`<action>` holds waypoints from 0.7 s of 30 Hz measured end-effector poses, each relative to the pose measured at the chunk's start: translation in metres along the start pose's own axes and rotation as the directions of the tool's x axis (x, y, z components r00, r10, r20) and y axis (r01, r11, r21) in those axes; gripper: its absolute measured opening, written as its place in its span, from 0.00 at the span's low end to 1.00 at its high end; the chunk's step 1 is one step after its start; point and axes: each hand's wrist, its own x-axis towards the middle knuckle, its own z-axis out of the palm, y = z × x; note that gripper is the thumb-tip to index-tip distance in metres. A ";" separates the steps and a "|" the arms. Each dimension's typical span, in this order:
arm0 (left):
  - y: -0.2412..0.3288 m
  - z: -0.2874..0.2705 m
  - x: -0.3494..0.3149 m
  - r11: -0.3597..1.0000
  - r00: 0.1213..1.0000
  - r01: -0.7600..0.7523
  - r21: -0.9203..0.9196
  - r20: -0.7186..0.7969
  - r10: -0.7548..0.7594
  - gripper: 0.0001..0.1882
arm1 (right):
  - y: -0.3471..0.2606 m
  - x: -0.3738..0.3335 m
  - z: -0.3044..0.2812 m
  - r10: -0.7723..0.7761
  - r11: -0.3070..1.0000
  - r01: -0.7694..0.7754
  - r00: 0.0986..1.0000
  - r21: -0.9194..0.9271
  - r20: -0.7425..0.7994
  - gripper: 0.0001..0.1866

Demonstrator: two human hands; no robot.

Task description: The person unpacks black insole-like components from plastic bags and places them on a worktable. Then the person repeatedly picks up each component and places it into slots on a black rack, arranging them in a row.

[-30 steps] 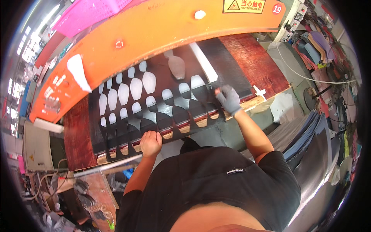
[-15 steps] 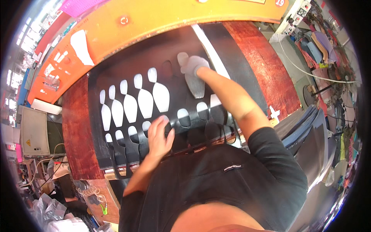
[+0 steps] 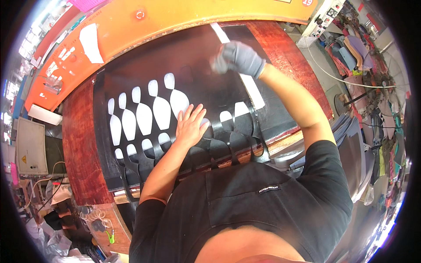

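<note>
My left hand [image 3: 190,126], bare, lies with its fingers spread on a black sheet [image 3: 144,63]. Its fingertips overlap the lower end of the rightmost of several white, shoe-sole-shaped patches [image 3: 144,118]. Whether these are holes or separate pieces, I cannot tell. Over the sheet's right part hangs my right hand [image 3: 243,59] in a grey glove, beside a white strip [image 3: 253,90]. Its fingers are curled and smeared by motion, so anything in them is hidden. Rounded cut-outs run along the sheet's near edge, with narrow black strips [image 3: 262,140] between them.
An orange machine beam [image 3: 166,15] crosses the far side, with a switch panel [image 3: 324,19] at its right end. Red-brown board [image 3: 83,149] flanks the sheet. Dark sheets [image 3: 351,144] are stacked at right; a metal box [image 3: 31,144] stands at left.
My left hand has moved away from me and rightward over the sheet. My right hand has shifted right and away; the grey sole-shaped thing under it is no longer visible.
</note>
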 end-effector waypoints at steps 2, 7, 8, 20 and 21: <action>-0.001 -0.002 0.005 1.000 1.000 -0.005 -0.006 -0.016 0.005 0.25 | 0.004 -0.017 0.017 -0.068 0.987 0.050 0.991 0.155 0.116 0.08; -0.002 -0.005 0.013 1.000 0.999 -0.004 -0.006 -0.051 0.004 0.24 | -0.003 -0.080 0.025 0.387 0.835 -0.530 0.756 0.146 0.529 0.14; -0.002 -0.005 0.015 1.000 0.998 -0.005 -0.002 -0.056 0.005 0.24 | -0.006 -0.085 0.021 0.444 0.806 -0.586 0.694 0.085 0.567 0.15; -0.005 -0.014 0.036 1.000 0.999 0.011 -0.004 -0.040 -0.011 0.24 | -0.056 -0.089 0.067 0.808 0.431 -0.849 0.514 0.306 0.286 0.41; -0.006 -0.014 0.037 1.000 0.999 0.013 -0.004 -0.041 -0.013 0.24 | -0.050 -0.092 0.068 0.802 0.418 -0.860 0.501 0.293 0.326 0.41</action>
